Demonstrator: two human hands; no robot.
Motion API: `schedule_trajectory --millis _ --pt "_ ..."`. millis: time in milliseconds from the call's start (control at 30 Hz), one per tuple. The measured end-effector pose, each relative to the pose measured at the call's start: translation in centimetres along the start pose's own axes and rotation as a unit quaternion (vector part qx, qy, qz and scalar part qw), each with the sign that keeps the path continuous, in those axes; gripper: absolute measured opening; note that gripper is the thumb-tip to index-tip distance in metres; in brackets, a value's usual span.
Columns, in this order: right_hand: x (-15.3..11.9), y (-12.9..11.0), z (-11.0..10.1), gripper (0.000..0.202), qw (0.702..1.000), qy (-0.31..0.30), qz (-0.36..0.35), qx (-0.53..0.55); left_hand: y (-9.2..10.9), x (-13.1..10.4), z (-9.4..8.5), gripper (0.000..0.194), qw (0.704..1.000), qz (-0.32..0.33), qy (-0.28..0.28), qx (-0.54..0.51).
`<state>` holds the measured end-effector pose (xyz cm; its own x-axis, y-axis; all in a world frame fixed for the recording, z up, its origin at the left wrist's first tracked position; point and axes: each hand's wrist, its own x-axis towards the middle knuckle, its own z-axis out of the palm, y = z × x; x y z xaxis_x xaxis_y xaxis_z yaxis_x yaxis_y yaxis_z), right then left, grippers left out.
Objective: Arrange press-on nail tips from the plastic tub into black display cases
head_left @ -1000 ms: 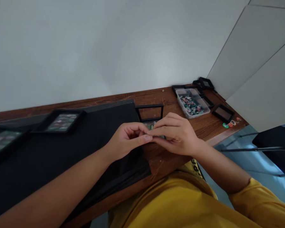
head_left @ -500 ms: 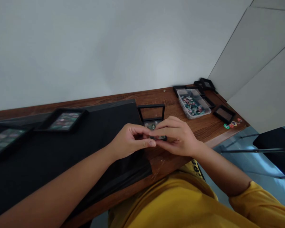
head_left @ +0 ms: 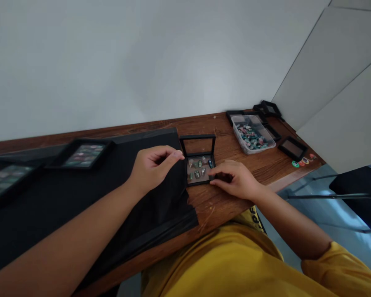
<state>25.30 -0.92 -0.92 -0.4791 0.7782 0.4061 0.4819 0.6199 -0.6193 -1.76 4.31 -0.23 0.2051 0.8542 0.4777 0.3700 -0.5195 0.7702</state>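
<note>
A small black display case [head_left: 214, 145] stands on the wooden table with its windowed lid raised. Inside lie several decorated false nails [head_left: 197, 174] in two rows, in green, clear and dark blue. My right hand [head_left: 235, 178] is at the case's front right corner. Its index fingertip reaches over the inside and the thumb is by the front edge; whatever may be between them is hidden. Just left of the case, my left hand [head_left: 154, 167] is raised, thumb and index fingertips pinched together. Whether a tiny thing is in that pinch cannot be made out.
A clear plastic tub [head_left: 250, 136] of loose nails stands at the right, with several black cases [head_left: 293, 148] around it. Small round stickers [head_left: 302, 162] lie near the right edge. Two filled cases [head_left: 83, 154] rest on the black mat [head_left: 136, 185]. A wall stands behind.
My hands have parted: the left moved up and left, the right slid slightly right and down. The case's front and its nails, covered before, are now visible.
</note>
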Motion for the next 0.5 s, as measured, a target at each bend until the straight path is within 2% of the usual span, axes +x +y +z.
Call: schedule_trajectory --millis 133,400,500 --pt "0.0 0.1 0.0 0.016 0.999 0.006 -0.013 -0.038 -0.4 -0.1 0.1 0.033 1.000 0.011 -0.008 0.009" --pt "-0.1 -0.1 0.3 0.018 0.996 0.023 0.043 -0.074 0.8 0.3 0.1 0.025 1.000 -0.010 -0.022 -0.012" --pt "-0.1 -0.4 0.3 0.022 0.993 0.039 0.072 -0.090 1.0 0.5 0.0 0.025 0.999 -0.026 0.000 -0.026"
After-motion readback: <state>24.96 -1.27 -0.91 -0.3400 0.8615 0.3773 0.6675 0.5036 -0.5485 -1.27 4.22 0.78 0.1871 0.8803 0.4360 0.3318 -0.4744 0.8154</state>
